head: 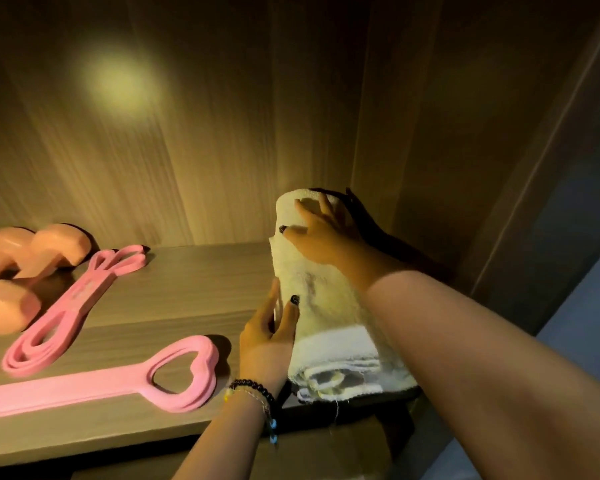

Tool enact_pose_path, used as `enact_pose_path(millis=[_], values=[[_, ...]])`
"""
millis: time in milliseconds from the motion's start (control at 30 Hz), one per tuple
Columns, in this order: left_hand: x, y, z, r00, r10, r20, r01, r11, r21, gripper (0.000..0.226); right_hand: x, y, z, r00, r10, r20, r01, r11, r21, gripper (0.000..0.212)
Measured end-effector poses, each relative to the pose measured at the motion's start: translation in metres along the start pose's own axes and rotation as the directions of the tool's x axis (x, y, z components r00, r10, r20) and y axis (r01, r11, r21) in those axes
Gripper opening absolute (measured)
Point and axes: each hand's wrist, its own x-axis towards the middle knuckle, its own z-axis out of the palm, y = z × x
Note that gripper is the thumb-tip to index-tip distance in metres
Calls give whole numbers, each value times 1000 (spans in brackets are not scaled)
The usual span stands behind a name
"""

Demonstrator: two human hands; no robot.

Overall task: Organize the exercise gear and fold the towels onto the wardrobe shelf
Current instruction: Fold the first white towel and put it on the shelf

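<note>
We see the wooden shelf bearing a rolled white towel at its right end — our right hand rests flat on top, fingers spread, our left hand presses its side, fingers straight. Left of the towel lie pink bands and dumbbells.

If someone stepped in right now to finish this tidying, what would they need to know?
Left hand: open, fingers flat against the left side of the white folded towel.
Right hand: open, resting on top of the towel near its far end.
The towel lies on the wardrobe shelf by the right wall, its near end at the shelf edge.
Done: two pink resistance bands and peach dumbbells lie on the left.
Left: nudge the towel further in; other towels are not in view.
</note>
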Motion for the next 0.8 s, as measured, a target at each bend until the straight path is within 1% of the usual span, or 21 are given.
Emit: enact_pose_path(millis=[100,133,200,267,333,367,400,500,567,600,633,700,733,800], values=[[0,0,1,1000,-20,-6,20,997,-80,34,24,4,19,997,-29,68,24,997,71,71],[0,-2,2,1000,-22,-16,21,995,-93,33,27,5,30,997,-34,71,30,998,58,71],[-1,-2,0,999,-35,7,36,991,-127,38,32,7,42,998,-18,56,22,997,-75,71],[-4,-1,-3,993,-54,106,68,988,-141,58,37,8,41,996,13,90,-2,993,-115,72],[-10,1,-8,975,-16,222,36,996,-85,89,40,10,40,994,22,108,-9,993,-122,74],[-14,2,-8,967,-1,254,15,999,-52,98,38,10,39,994,18,110,-3,991,-133,73],[-17,3,-7,964,15,266,-10,1000,-20,102,34,10,37,994,12,110,4,990,-138,72],[-18,-1,-6,958,49,281,-75,994,85,99,15,12,25,994,-4,113,20,990,-142,65],[-13,-7,-8,952,19,304,-63,989,135,103,-10,20,22,994,-25,110,42,987,-153,60],[-11,-10,-9,945,-5,326,-44,989,142,103,-26,27,28,995,-55,85,69,982,-173,59],[-9,-14,-10,936,-19,350,-30,991,133,102,-41,34,37,996,-85,32,89,979,-186,59],[-5,-19,-12,929,-29,370,-6,996,93,100,-63,37,49,995,-73,-65,60,983,-175,58],[-4,-22,-12,929,-33,368,7,997,72,98,-67,37,52,995,-56,-87,41,985,-168,57],[-4,-25,-12,938,-28,345,8,998,61,92,-65,32,51,997,-35,-74,22,986,-163,56]])
